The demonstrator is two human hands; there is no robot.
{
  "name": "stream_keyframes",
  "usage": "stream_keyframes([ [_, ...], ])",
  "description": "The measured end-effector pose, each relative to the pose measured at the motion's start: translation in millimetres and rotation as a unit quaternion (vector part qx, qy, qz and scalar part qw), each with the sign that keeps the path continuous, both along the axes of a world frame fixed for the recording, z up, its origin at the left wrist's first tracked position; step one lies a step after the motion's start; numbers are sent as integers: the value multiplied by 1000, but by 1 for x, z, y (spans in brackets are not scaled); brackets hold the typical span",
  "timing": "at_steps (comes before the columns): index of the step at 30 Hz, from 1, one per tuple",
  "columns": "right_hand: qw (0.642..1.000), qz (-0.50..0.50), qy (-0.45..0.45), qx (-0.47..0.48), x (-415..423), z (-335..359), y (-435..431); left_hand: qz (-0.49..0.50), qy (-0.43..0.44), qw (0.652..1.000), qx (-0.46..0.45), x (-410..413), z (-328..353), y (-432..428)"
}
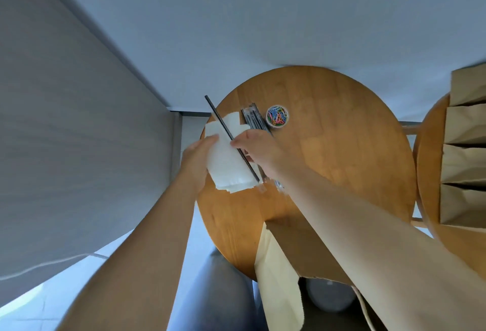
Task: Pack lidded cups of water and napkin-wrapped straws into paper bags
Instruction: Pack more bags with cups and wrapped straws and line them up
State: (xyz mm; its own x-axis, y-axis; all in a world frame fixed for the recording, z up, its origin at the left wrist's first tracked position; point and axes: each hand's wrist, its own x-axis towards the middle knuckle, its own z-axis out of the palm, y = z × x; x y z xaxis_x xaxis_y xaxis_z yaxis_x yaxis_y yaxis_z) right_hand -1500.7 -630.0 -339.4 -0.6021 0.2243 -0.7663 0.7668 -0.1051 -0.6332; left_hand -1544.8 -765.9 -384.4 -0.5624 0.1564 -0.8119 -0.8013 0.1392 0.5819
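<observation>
Diagonally across the napkin (pixel 226 165), the black straw (pixel 223 124), tip up-left.

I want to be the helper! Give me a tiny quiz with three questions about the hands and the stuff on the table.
1. True or false: the right hand pinches a black straw that lies across the white napkin.
2. What is in the little round tub on the round wooden table?
A) coloured paper clips
B) sugar cubes
C) coins
3. Fill in the gap: the left hand holds the white ____.

Key: 1 true; 2 A; 3 napkin.
</observation>
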Motion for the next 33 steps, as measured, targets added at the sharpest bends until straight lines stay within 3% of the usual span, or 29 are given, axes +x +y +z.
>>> stream_keyframes([
  [2,999,3,2,-36,4,19,6,-9,-45,995,93,-2,25,-2],
  [5,998,3,8,-56,18,45,12,-72,-40,986,147,7,61,-4],
  [11,995,16,83,61,78,108,15,-95,92,981,144,59,132,12],
  [17,966,43,195,166,159,168,-2,-124,266,950,103,136,196,25],
  [21,925,-92,293,226,205,208,4,-174,357,914,88,177,241,27],
  [23,909,-119,339,214,224,230,12,-236,388,886,92,195,263,26],
  [27,900,-69,359,238,256,265,20,-323,410,846,110,227,295,31],
  [30,884,-59,376,270,276,275,23,-332,413,837,135,246,306,37],
  [33,870,-68,387,299,298,282,26,-338,461,818,69,256,296,37],
])
